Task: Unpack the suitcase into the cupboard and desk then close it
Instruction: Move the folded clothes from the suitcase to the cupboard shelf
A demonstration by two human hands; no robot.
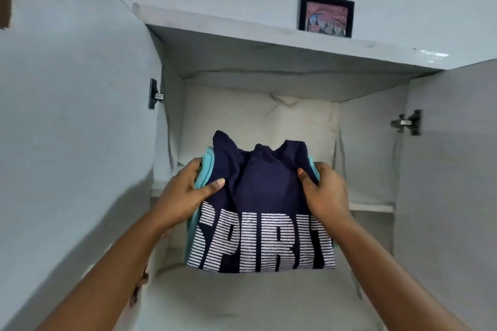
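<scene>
I hold a folded navy shirt (265,196) with striped white letters "SPIRIT", stacked on a folded teal garment (208,166) whose edges show at both sides. My left hand (185,196) grips the stack's left side, thumb on top of the navy cloth. On the right side my right hand (325,191) grips it the same way. The stack hangs in front of the open white cupboard (269,115), level with its upper shelf (371,207). The suitcase is out of view.
Both cupboard doors stand wide open, the left door (75,115) and the right door (451,169), with metal hinges showing. A small black-framed picture (326,15) stands on the cupboard's top. A lower compartment floor (242,298) lies below the stack.
</scene>
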